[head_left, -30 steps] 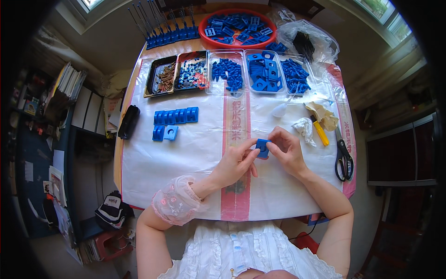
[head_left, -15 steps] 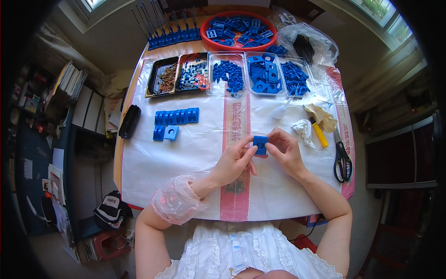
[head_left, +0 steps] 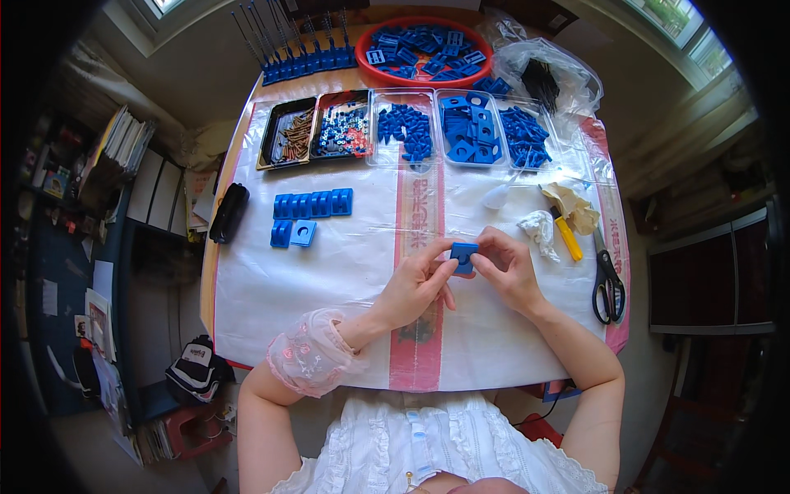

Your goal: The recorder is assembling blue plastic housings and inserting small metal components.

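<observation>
Table (head_left: 304, 86), pink-striped white sheeting (head_left: 346, 276), blue piece (head_left: 462, 252) held above, bookshelf (head_left: 51, 251) left

Red writing runs along the wide pink stripe (head_left: 416, 346) in the middle of the white table cover (head_left: 329, 300). More red writing is on the right-hand stripe (head_left: 615, 235). The backpack (head_left: 197, 375) has small dark letters, too blurry to read.

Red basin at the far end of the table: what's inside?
The red basin holds a loose heap of blue plastic parts, with patches of red bottom showing between them. Anything beneath the heap is covered.
</observation>
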Demonstrator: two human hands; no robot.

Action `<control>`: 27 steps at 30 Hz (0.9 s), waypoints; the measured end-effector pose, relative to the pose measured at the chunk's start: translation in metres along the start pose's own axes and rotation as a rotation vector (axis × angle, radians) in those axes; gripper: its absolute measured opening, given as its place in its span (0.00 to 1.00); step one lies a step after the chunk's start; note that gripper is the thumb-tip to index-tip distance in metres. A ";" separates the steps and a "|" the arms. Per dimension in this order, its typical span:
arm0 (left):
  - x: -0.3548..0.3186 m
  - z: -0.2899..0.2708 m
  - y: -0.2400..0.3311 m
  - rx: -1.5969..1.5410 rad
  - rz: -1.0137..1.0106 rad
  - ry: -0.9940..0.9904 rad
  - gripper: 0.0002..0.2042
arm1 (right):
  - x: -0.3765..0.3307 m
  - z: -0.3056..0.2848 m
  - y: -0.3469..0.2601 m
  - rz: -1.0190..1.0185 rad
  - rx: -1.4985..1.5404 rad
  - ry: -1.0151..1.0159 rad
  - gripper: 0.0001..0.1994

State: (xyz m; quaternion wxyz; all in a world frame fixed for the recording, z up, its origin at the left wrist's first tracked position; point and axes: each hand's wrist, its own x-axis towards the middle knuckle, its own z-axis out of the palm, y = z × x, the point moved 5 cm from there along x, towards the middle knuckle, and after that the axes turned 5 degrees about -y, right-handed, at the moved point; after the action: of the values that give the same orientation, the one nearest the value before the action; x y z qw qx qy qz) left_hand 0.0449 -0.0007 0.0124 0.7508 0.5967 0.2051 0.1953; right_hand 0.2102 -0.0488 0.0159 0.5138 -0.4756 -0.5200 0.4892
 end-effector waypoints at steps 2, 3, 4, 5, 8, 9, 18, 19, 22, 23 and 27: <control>-0.001 0.000 0.000 0.004 -0.008 -0.007 0.16 | -0.001 -0.001 0.001 -0.015 -0.021 -0.003 0.04; 0.000 0.000 0.000 0.004 -0.009 -0.007 0.16 | -0.001 -0.001 0.002 -0.025 -0.031 -0.008 0.04; 0.000 0.000 0.000 0.004 -0.010 -0.008 0.16 | -0.001 -0.001 0.003 -0.021 -0.026 -0.012 0.04; 0.000 0.000 -0.001 0.005 -0.011 -0.008 0.16 | -0.001 -0.002 0.004 -0.017 -0.021 -0.016 0.04; 0.000 0.001 0.000 -0.002 -0.001 -0.004 0.16 | 0.000 -0.003 0.003 -0.008 -0.027 -0.015 0.04; 0.000 0.000 0.000 0.010 0.005 -0.003 0.16 | -0.001 -0.002 0.002 -0.003 -0.032 -0.009 0.04; 0.000 0.002 0.000 0.016 0.015 -0.029 0.16 | -0.002 -0.004 0.005 -0.016 -0.080 0.003 0.04; 0.000 0.002 0.000 0.019 0.017 -0.029 0.16 | -0.002 -0.005 0.006 -0.018 -0.087 0.000 0.04; 0.000 0.002 0.000 0.027 0.008 -0.028 0.16 | -0.003 -0.005 0.008 -0.014 -0.078 -0.003 0.04; 0.000 0.002 0.000 0.030 0.003 -0.027 0.16 | -0.002 -0.005 0.008 -0.009 -0.056 0.000 0.04; -0.001 0.001 0.001 0.072 0.015 -0.010 0.16 | -0.001 -0.001 0.008 -0.013 -0.015 0.008 0.04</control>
State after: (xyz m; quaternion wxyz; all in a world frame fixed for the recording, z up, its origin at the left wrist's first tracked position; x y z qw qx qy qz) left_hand 0.0446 -0.0019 0.0139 0.7283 0.6258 0.2038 0.1907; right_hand 0.2114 -0.0488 0.0079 0.5154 -0.4780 -0.5247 0.4801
